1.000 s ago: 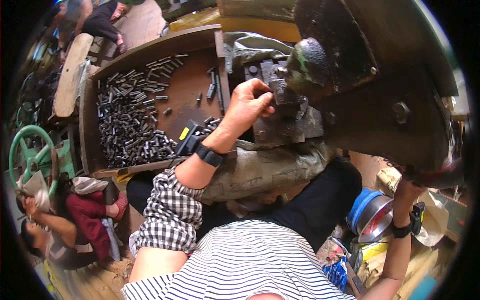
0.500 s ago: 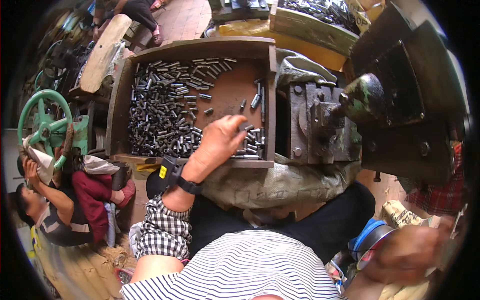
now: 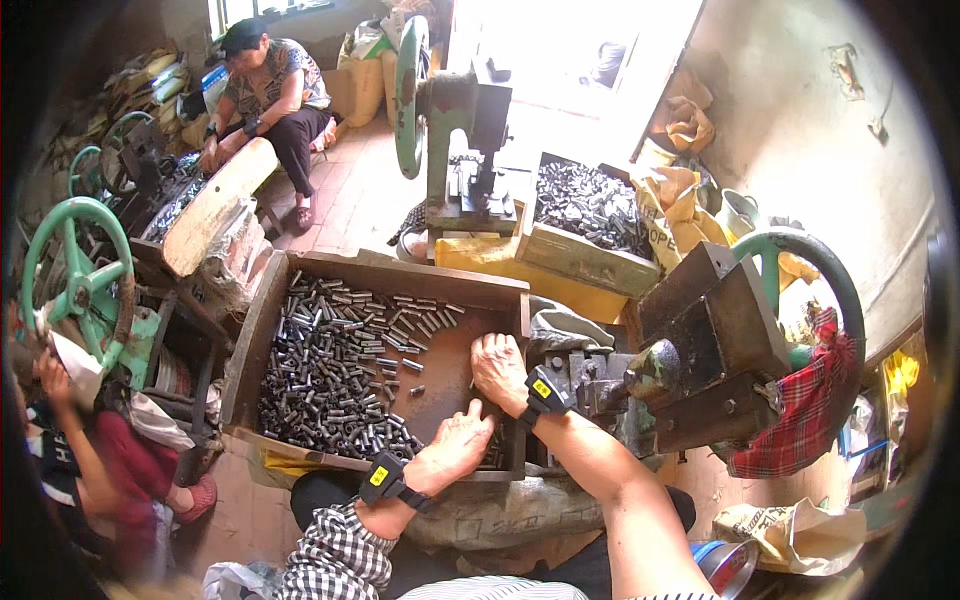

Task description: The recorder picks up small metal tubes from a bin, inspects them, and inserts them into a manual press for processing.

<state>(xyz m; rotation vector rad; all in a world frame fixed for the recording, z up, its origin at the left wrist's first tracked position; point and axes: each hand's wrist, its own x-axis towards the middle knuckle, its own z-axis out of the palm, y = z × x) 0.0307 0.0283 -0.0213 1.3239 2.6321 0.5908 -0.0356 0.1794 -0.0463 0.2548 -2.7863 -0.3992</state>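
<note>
Head view, both hands (image 3: 458,442) palm-down over tray (image 3: 440,279); grip unclear

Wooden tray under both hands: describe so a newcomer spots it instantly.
Find the dark press at right, red plaid cloth on its wheel. Left of it is a brown wooden tray, metal pieces heaped leftward. Unlike the box beyond, left hand and right hand are over it.

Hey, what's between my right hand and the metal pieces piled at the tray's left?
In the head view, mostly bare floor of the wooden tray lies between your right hand and the pile.
</note>
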